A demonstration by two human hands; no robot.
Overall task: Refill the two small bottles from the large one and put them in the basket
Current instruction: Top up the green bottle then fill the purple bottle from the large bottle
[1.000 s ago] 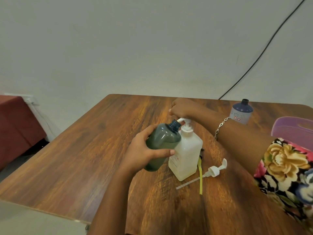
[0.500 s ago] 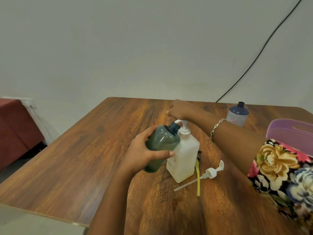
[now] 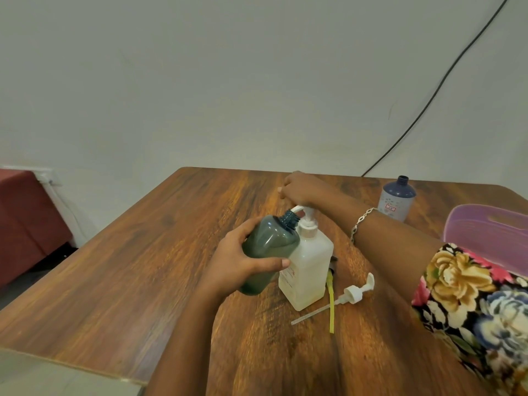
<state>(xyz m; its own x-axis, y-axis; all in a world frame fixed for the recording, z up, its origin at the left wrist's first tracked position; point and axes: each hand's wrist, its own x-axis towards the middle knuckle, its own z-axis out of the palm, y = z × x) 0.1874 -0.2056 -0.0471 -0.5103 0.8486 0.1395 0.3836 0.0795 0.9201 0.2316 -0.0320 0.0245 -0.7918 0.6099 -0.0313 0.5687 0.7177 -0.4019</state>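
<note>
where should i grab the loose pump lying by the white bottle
Take the loose pump by its white collar, coming from above with a pinch grip. It lies flat on the table, the collar is its thickest part, and the thin dip tube is crossed by a yellow strip.

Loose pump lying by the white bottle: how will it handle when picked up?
The pump looks like light plastic. Its thin tube probably flexes and may drip. Lying on its side, it might roll slightly when nudged.

1 head-worn wide-angle camera looks forward and down, close over the table (image 3: 137, 275), toward the wall (image 3: 228, 81)
</note>
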